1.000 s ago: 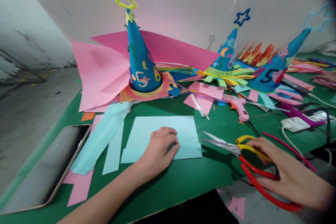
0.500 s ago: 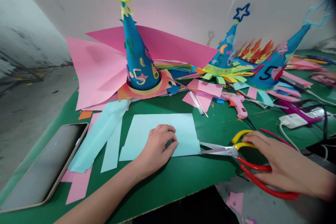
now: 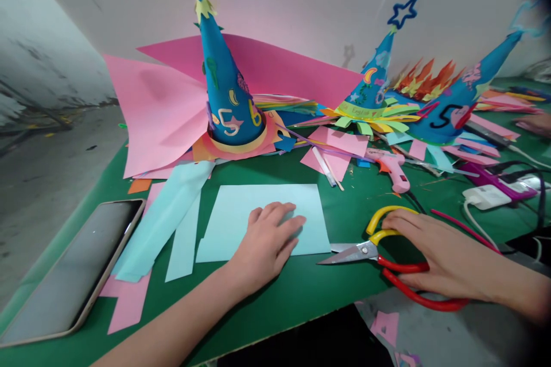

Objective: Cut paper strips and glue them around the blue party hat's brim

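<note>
A light blue sheet of paper (image 3: 232, 206) lies flat on the green table. On its right half rests my left hand (image 3: 267, 235), palm down with the fingers stretched and apart. My right hand (image 3: 434, 252) grips the yellow and red handles of a pair of scissors (image 3: 365, 250). The blades are slightly apart near the paper's lower right corner; the tip of the upper blade is hidden at the paper's edge, while the lower blade points left over the green table. Light blue strips (image 3: 167, 223) lie left of the sheet.
A phone (image 3: 77, 269) lies at the left edge. Behind stand blue cone hats (image 3: 228, 97) and pink sheets (image 3: 163, 109). A pink glue gun (image 3: 394, 172), a white plug (image 3: 486, 198) with cables and paper scraps are at the right. Another person's hand (image 3: 536, 124) shows at far right.
The scissors and my right hand have moved left, and the lower blade now sits clear below the paper's edge. My left hand's fingers have straightened and shifted right.
</note>
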`<state>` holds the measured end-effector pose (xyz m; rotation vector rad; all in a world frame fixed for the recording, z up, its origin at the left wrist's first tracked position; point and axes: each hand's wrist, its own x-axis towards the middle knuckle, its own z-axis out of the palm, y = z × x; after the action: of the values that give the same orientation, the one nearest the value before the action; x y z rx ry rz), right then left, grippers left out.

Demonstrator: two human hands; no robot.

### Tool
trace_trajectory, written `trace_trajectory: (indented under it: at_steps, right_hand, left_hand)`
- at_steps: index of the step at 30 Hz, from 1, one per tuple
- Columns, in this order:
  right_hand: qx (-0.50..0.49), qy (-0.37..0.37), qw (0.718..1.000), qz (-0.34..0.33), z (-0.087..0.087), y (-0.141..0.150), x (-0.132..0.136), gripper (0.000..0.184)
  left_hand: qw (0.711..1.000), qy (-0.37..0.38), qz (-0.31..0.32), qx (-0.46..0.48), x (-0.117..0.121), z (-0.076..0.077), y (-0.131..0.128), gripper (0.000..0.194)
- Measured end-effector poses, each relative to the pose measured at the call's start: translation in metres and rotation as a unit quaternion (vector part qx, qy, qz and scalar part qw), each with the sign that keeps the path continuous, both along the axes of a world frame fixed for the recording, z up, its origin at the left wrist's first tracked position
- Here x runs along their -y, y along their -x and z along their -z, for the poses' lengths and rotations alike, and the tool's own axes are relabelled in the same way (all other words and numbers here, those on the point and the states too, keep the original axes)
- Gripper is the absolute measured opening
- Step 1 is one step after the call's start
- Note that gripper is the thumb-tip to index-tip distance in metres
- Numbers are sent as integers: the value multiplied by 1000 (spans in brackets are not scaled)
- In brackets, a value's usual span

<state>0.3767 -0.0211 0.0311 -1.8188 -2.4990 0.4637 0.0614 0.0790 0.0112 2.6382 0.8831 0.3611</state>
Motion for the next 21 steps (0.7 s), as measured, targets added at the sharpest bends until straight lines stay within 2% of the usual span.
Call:
trace_trajectory:
  at_steps: [3,5,11,21]
  right_hand:
    - [-7,0,1000,3,1,1,1,52]
    - [-13,9,1000,4,1,2,2,51]
    - [-24,36,999,4,1,1,2,48]
    - [-29,17,999,-30,6,2,-2,49]
  left_hand:
    - [994,-20,97,-48,-2,2,0,45]
    - [990,0,120,-73,-3,1,0,44]
    - [985,29,122,-116,-1,-7,0,42]
    - [985,34,124,-117,-1,-10,1,44]
